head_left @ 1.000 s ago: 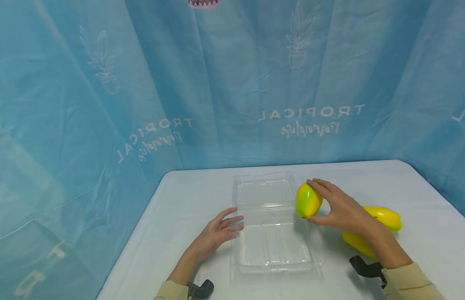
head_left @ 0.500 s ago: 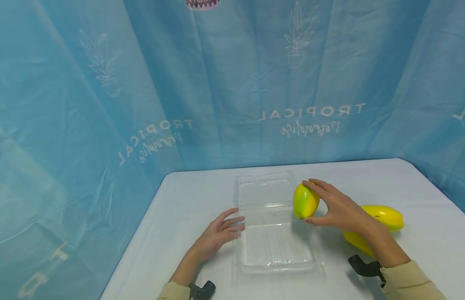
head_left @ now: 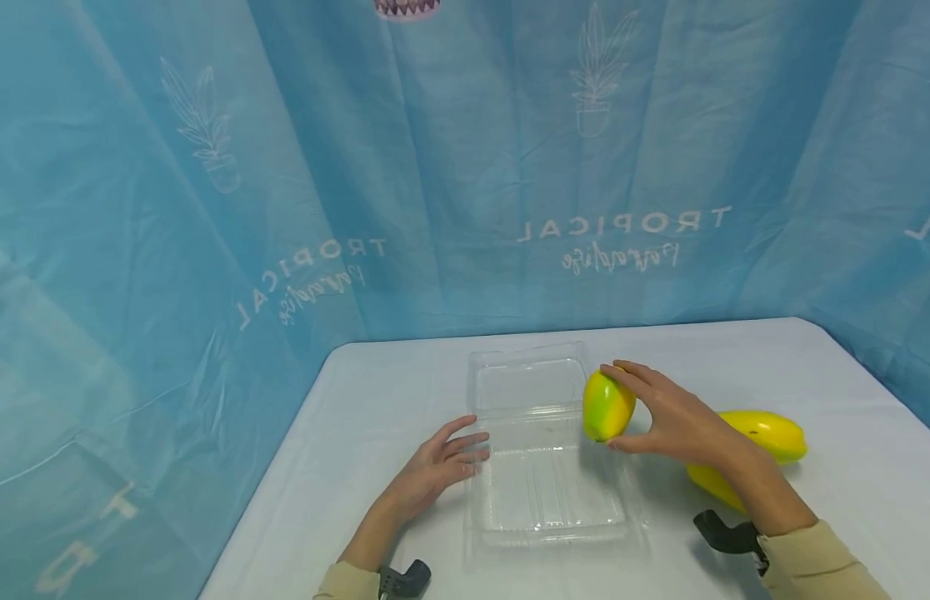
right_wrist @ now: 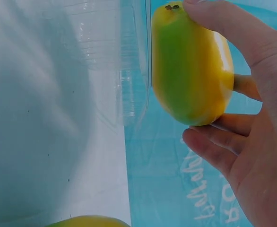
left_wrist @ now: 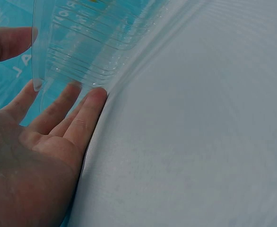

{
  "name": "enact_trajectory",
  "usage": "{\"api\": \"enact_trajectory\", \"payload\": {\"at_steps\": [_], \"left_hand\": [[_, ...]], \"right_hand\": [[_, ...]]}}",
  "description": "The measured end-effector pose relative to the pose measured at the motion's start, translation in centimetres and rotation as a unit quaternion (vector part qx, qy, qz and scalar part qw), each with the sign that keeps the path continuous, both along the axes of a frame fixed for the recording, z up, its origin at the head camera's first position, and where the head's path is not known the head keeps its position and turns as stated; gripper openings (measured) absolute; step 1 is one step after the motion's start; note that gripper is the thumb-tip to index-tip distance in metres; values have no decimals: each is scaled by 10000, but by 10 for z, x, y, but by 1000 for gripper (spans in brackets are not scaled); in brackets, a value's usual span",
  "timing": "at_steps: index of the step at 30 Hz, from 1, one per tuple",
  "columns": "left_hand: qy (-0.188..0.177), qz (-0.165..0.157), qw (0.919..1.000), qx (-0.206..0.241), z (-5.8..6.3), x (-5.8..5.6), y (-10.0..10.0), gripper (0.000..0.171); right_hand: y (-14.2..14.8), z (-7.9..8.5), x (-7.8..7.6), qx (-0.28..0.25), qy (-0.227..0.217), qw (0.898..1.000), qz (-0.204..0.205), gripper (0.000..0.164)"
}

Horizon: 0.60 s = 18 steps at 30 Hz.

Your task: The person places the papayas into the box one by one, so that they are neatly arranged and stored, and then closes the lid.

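Note:
My right hand (head_left: pixel 682 421) holds a yellow-green mango (head_left: pixel 609 406) between thumb and fingertips, above the right side of a clear plastic clamshell box (head_left: pixel 547 525). The right wrist view shows the thumb by the stem end of the mango (right_wrist: pixel 190 71) and the fingers around its far side and bottom. The box lies with its lid (head_left: pixel 528 383) folded back, away from me. At its left wall, my left hand (head_left: pixel 431 475) rests with loosely extended fingers. In the left wrist view, the fingertips (left_wrist: pixel 97 94) touch the box's side, and the thumb is at the rim.
Two more yellow fruits lie on the white table to the right: one farther back (head_left: pixel 772 435) and another (head_left: pixel 716 483) partly hidden by the right forearm. A blue printed curtain (head_left: pixel 465 183) hangs behind the table and along its sides.
My right hand has moved slightly left with the mango, bringing it further over the box. The left hand stays at the box's left wall.

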<state>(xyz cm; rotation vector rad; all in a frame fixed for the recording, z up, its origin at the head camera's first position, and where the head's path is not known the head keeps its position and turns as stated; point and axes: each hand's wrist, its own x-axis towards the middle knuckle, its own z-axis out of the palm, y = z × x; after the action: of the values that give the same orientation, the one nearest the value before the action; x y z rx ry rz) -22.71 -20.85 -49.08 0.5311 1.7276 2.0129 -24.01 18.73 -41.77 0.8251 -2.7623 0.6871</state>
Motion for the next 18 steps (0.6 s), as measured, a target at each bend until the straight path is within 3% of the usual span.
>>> {"api": "enact_trajectory", "payload": {"at_steps": [18], "left_hand": [[163, -35, 9998, 78, -1, 3, 0, 70]], "right_hand": [[-12, 7, 5, -13, -167, 9995, 270, 96]]}}
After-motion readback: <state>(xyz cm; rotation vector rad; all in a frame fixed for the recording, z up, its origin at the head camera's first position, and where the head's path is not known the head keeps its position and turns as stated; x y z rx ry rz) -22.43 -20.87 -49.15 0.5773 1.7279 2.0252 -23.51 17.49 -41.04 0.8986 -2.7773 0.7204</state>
